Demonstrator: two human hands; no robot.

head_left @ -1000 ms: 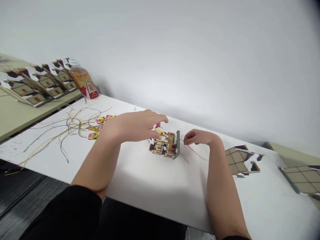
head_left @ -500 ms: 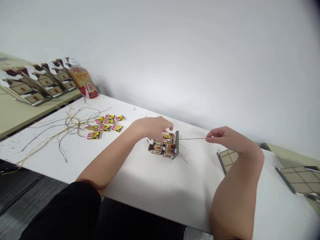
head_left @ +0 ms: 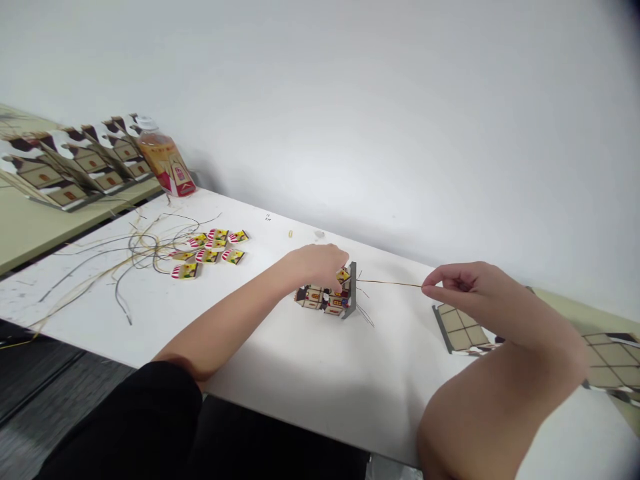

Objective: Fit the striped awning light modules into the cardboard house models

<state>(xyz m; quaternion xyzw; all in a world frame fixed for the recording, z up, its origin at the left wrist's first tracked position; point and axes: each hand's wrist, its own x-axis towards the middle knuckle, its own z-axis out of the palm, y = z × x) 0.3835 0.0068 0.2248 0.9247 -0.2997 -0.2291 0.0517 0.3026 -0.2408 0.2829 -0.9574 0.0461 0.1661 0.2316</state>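
Between left hand (head_left: 317, 263) (on model house (head_left: 327, 295)) and right hand (head_left: 463, 288), taut string (head_left: 390, 283).

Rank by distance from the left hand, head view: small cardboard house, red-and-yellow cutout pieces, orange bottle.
From the left hand:
1. Small cardboard house, directly under its fingertips, touching.
2. Red-and-yellow cutout pieces, scattered to the left on the white table.
3. Orange bottle, far left, at the wall by the table's back corner.

Little house (head_left: 327, 298) looks like printed cardboard, matt. The string (head_left: 390, 283) is thin straw-like fibre, and the table (head_left: 310, 373) is smooth matt white laminate.
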